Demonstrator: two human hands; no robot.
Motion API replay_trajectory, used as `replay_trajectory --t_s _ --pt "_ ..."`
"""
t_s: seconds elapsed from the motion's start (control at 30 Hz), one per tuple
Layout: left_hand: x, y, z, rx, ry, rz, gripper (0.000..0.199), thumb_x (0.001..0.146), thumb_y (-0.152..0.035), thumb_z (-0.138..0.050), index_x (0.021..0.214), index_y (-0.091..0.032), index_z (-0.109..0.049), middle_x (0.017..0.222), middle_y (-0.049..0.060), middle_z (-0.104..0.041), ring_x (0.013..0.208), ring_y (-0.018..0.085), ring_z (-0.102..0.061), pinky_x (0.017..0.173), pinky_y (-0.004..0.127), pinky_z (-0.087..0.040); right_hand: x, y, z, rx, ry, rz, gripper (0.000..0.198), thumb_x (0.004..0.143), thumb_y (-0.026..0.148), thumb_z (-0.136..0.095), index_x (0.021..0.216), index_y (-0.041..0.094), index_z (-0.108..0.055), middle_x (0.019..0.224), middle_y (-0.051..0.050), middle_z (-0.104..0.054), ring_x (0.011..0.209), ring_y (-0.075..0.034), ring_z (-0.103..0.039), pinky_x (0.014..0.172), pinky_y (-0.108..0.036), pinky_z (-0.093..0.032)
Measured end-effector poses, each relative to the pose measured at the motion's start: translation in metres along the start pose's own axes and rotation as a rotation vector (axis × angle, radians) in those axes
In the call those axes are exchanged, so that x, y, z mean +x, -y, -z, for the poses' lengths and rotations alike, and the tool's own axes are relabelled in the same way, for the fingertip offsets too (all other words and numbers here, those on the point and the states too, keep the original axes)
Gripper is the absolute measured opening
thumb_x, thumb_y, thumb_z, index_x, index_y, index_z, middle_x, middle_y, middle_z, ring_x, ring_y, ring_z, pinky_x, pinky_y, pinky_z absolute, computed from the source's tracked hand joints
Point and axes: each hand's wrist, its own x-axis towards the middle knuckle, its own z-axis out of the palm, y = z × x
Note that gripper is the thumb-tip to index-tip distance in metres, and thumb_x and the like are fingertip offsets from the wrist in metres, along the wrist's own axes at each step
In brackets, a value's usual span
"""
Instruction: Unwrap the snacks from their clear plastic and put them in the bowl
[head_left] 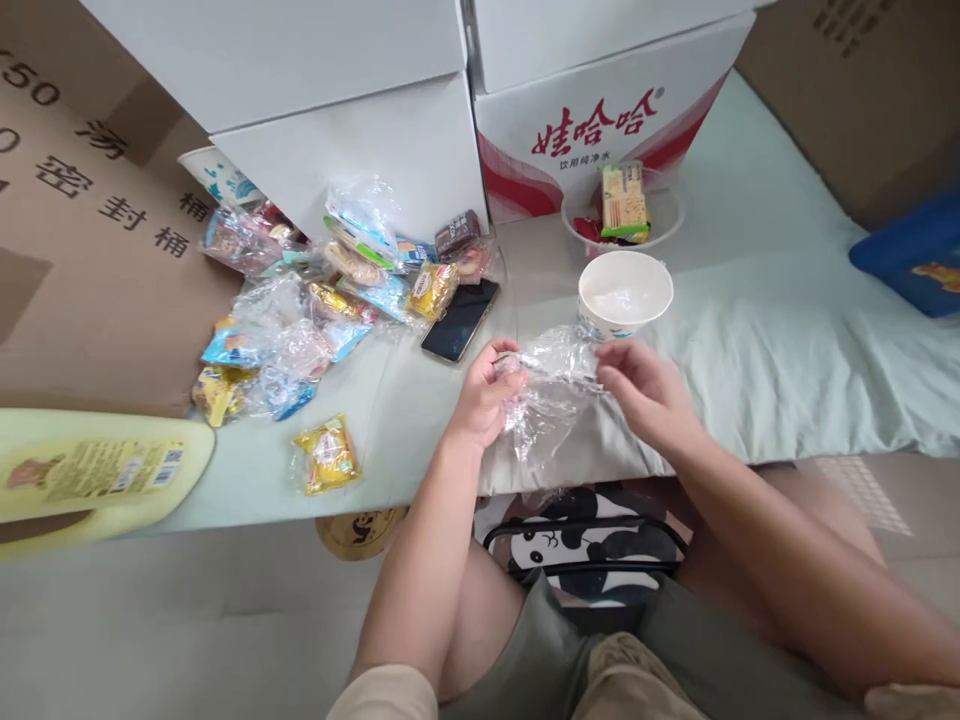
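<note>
A crumpled clear plastic bag [551, 385] is stretched between my two hands, over the front edge of the cloth-covered surface. My left hand [487, 393] pinches its left side between thumb and fingers. At its right edge, the thumb and fingertips of my right hand [646, 390] close on the plastic. Just behind the bag stands a white paper bowl [626, 295], with something pale and see-through inside. Farther back, a clear plastic bowl [675, 215] holds a green-and-tan snack packet [625, 203] and a red one.
Several wrapped snacks and loose wrappers [300, 320] are heaped at left, beside a black phone [460, 320]. A yellow packet [328, 455] lies nearer the edge. White cartons [352, 170] stand behind, a brown carton [97, 300] and a yellow bottle [105, 470] at left, a blue container [911, 255] at right.
</note>
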Motion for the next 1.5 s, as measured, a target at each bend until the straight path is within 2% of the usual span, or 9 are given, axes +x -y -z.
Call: replay_trajectory --t_s 0.17,0.3,0.4,0.47,0.57,0.67,0.93,1.17,1.5 --pt "-0.005 -0.006 0.004 -0.133 -0.042 -0.029 0.046 0.061 -0.032 -0.084 0.096 -0.025 -0.054 0.052 -0.013 -0.033 0.045 0.005 -0.031 0.052 0.021 -0.040 -0.018 -0.008 -0.012 -0.001 0.271 -0.129 0.030 0.090 0.040 -0.058 0.114 0.020 -0.058 0.074 0.001 -0.062 0.063 -0.015 -0.060 0.058 -0.029 -0.049" --pt "-0.004 -0.007 0.002 -0.097 -0.094 -0.101 0.037 0.069 -0.040 -0.079 0.090 -0.025 -0.053 0.052 -0.011 -0.032 0.045 0.007 -0.034 0.051 0.022 -0.038 -0.019 -0.012 -0.017 0.340 0.484 -0.360 0.064 0.096 0.051 -0.048 0.151 0.026 -0.026 0.088 -0.005 -0.072 0.068 -0.020 -0.071 0.058 -0.033 -0.055" --pt "0.000 0.003 -0.002 0.026 -0.068 -0.085 0.037 0.071 -0.045 -0.079 0.088 -0.024 -0.054 0.050 -0.011 -0.033 0.042 0.006 -0.031 0.046 0.021 -0.033 -0.019 -0.015 -0.021 0.501 0.407 -0.247 0.076 0.094 0.055 -0.052 0.156 0.033 -0.013 0.113 -0.011 -0.072 0.090 -0.022 -0.074 0.075 -0.040 -0.060" --pt "0.003 0.011 -0.004 0.136 -0.051 -0.069 0.036 0.074 -0.048 -0.077 0.089 -0.024 -0.055 0.052 -0.010 -0.040 0.043 0.006 -0.034 0.045 0.021 -0.031 -0.017 -0.015 -0.021 0.445 0.346 -0.155 0.072 0.091 0.053 -0.060 0.152 0.033 -0.027 0.113 -0.009 -0.072 0.095 -0.022 -0.073 0.082 -0.042 -0.059" --pt "0.008 0.019 -0.002 0.310 -0.103 -0.103 0.032 0.081 -0.052 -0.070 0.091 -0.024 -0.056 0.058 -0.007 -0.049 0.050 0.009 -0.045 0.050 0.022 -0.035 -0.013 -0.013 -0.019 0.298 0.252 -0.134 0.036 0.087 0.046 -0.066 0.116 0.025 -0.062 0.097 -0.006 -0.071 0.085 -0.020 -0.070 0.078 -0.039 -0.060" --pt "0.010 0.021 0.002 0.424 -0.217 -0.159 0.027 0.085 -0.049 -0.066 0.088 -0.024 -0.055 0.062 -0.006 -0.050 0.056 0.011 -0.048 0.054 0.022 -0.036 -0.010 -0.011 -0.015 0.266 0.135 -0.155 0.023 0.087 0.043 -0.064 0.090 0.021 -0.065 0.093 -0.004 -0.070 0.072 -0.016 -0.067 0.073 -0.036 -0.059" --pt "0.012 0.019 0.003 0.415 -0.253 -0.132 0.021 0.089 -0.041 -0.061 0.083 -0.023 -0.051 0.079 -0.001 -0.060 0.071 0.014 -0.056 0.063 0.023 -0.044 -0.010 -0.019 -0.012 0.351 0.138 -0.259 0.051 0.093 0.052 -0.050 0.137 0.025 -0.048 0.109 -0.009 -0.072 0.088 -0.024 -0.075 0.084 -0.045 -0.059" --pt "0.010 0.016 0.002 0.425 -0.225 -0.118 0.021 0.088 -0.042 -0.060 0.083 -0.023 -0.051 0.074 -0.002 -0.061 0.069 0.014 -0.058 0.064 0.024 -0.043 -0.011 -0.012 -0.016 0.226 0.171 -0.280 0.041 0.089 0.038 -0.058 0.126 0.020 -0.055 0.083 -0.005 -0.075 0.069 -0.021 -0.074 0.076 -0.043 -0.060" --pt "0.011 0.017 0.005 0.417 -0.190 -0.117 0.020 0.081 -0.033 -0.066 0.089 -0.023 -0.050 0.071 -0.004 -0.063 0.063 0.012 -0.060 0.060 0.024 -0.042 -0.011 -0.011 -0.019 0.197 0.177 -0.263 0.035 0.088 0.038 -0.060 0.118 0.021 -0.058 0.078 -0.003 -0.075 0.065 -0.019 -0.073 0.072 -0.038 -0.060"
